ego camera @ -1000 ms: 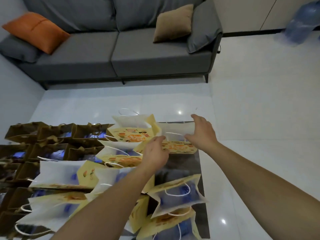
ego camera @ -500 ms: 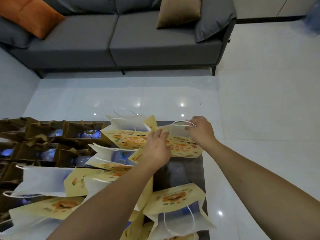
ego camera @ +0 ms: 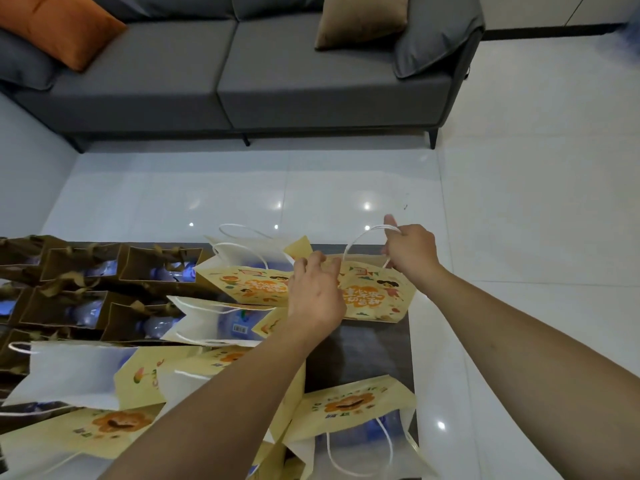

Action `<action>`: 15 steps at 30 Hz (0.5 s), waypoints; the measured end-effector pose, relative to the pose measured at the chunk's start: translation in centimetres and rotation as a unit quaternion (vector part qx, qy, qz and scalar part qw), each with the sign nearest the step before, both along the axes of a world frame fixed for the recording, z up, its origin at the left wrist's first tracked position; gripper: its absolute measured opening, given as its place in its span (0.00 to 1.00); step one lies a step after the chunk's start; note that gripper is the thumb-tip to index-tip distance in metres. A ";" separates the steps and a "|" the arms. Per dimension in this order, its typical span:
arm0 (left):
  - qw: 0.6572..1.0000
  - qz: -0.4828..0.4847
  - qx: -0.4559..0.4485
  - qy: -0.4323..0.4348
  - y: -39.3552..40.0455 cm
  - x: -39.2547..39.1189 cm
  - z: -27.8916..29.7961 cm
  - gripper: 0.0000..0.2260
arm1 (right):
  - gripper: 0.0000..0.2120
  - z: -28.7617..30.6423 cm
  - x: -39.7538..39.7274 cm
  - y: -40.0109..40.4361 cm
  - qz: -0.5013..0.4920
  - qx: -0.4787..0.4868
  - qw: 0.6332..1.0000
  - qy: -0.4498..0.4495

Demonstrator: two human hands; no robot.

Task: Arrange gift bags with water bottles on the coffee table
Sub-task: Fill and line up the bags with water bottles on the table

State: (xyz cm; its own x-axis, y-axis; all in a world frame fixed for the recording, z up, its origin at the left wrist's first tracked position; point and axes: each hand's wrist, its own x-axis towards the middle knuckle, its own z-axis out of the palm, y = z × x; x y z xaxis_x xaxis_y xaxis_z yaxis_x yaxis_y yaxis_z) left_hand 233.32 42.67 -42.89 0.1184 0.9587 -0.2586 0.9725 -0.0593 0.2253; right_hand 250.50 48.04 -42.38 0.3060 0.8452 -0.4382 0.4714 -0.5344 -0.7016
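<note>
Right of centre in the frame, the right hand (ego camera: 412,249) pinches the white cord handle (ego camera: 360,237) of a yellow gift bag (ego camera: 375,296) that stands at the far right corner of the dark coffee table (ego camera: 374,351). Just left of it, the left hand (ego camera: 315,292) hangs over the same bag's mouth with fingers loosely curled; it covers the bag's left edge, so whether it grips paper or merely touches it cannot be told. A second yellow bag (ego camera: 249,284) stands just beside the first, touching it. Behind the left forearm, another bag lies open with a water bottle (ego camera: 235,322) showing its label inside. Brown gift bags (ego camera: 86,299) fill the left of the frame in rows, cut off by the edge; pale blue bottle shapes show blurred in their mouths. Along the bottom, more yellow and white bags are cropped and partly hidden by both forearms. A grey sofa (ego camera: 242,74) spans the top, its orange cushion (ego camera: 62,26) cut off at upper left.
</note>
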 end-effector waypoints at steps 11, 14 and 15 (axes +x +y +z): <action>0.995 -0.012 0.094 -0.011 2.1 -1.2 0.6 0.08 | 0.33 1.3 -1.5 -0.2 -0.026 0.077 0.996 -0.030; 0.996 -0.033 0.078 -0.012 2.1 -1.1 0.4 0.09 | 0.32 1.1 -1.3 -0.1 0.007 0.047 0.998 -0.040; 0.997 -0.031 0.068 -0.015 1.9 -1.2 0.2 0.10 | 0.30 1.0 -1.1 -0.3 0.019 0.032 0.998 -0.044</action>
